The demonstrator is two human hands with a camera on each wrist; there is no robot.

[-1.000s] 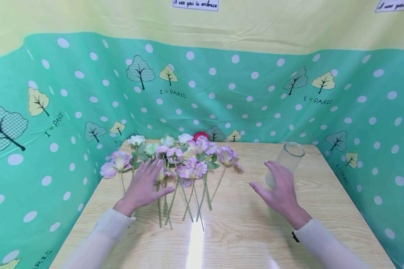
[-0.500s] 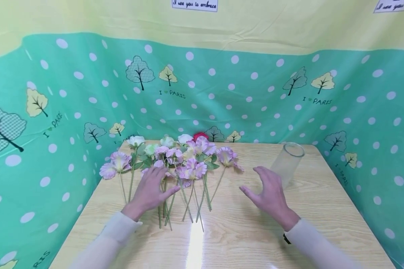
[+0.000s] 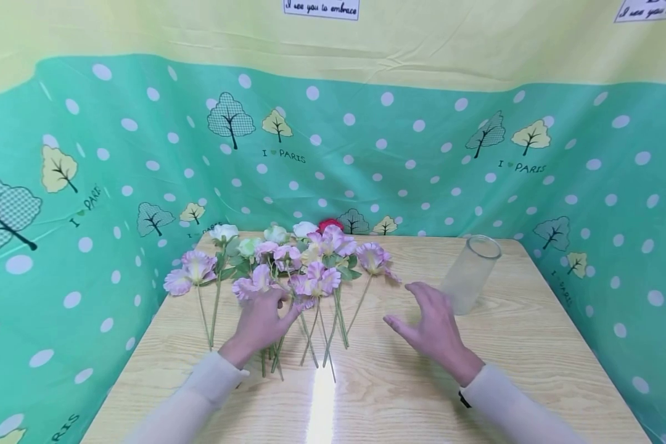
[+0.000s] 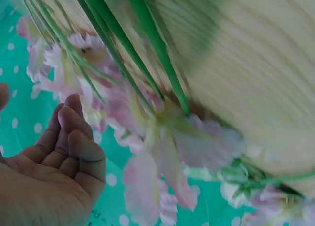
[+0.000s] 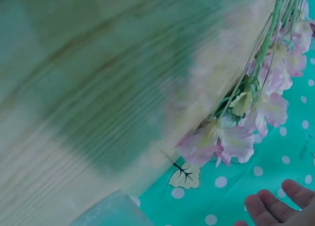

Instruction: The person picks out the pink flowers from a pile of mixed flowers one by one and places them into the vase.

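Note:
My left hand (image 3: pixel 263 322) hovers over the stems of several artificial flowers, its fingers loosely bent and the thumb apart from them. In the left wrist view, its fingers (image 4: pixel 81 142) curl beside a pink-and-cream flower (image 4: pixel 162 162) with green stems, and no stem shows between them. My right hand (image 3: pixel 435 327) is spread above the table, fingers and thumb apart, holding nothing. Just beyond it, a frosted clear vase (image 3: pixel 468 277) stands upright. The purple flowers (image 3: pixel 316 280) lie side by side, blooms toward the back and stems toward me.
White roses (image 3: pixel 224 232), a pale green bloom (image 3: pixel 250 246) and a red flower (image 3: pixel 330 224) lie at the back of the wooden table (image 3: pixel 399 394). A green polka-dot curtain (image 3: pixel 366 154) encloses the back and both sides.
My left hand has moved right and toward me, its fingers bending in from a flat spread. My right hand has drifted left and nearer, away from in front of the vase.

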